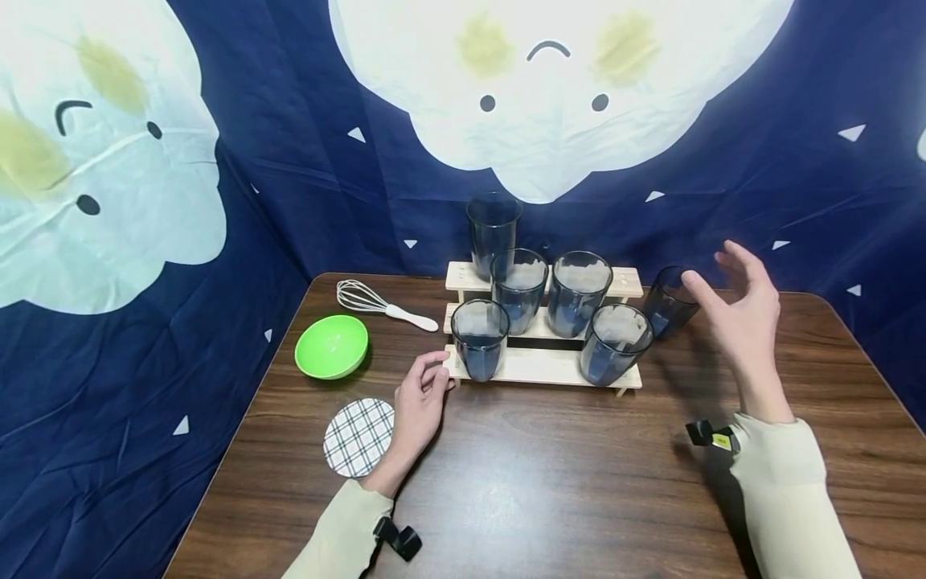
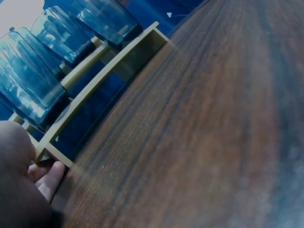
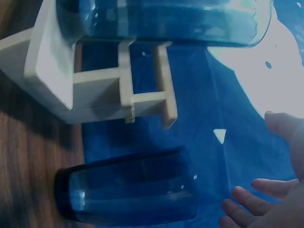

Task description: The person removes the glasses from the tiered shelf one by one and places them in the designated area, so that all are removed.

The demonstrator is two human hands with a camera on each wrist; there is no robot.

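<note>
- Grabbing the loose glass (image 1: 665, 310) looks like the step in hand, imo. It's standing upright on the table (image 1: 542, 482), just off the right end of the wooden rack (image 1: 535, 366).
- Right hand (image 1: 748, 322): thumb and fingers spread well apart, nothing in it. The right wrist view shows a bit of air between the fingers and the rim, so no contact as far as I can tell.
- For a decent grip I'd bring that hand lower so thumb and fingers go round the side walls. Pinching the rim alone is asking for a slip, since smooth walls like these are probably slick.
- Watch the front-right glass (image 1: 616, 346) on the bottom tier. It's near the loose one, so lifting straight up before swinging anything sideways seems safest.
- Left hand (image 1: 419, 410): low at the rack's left end, fingers bent in and holding the end of the bottom tier. Should stop the rack skating around if something bumps it. I'd go light though, it's loaded.
- Arm pose: right forearm (image 1: 784, 482) runs up from the lower right, hand raised, thumb on the rack side. Left forearm (image 1: 347, 531) angles in from the bottom, wrist low over the table.
</note>
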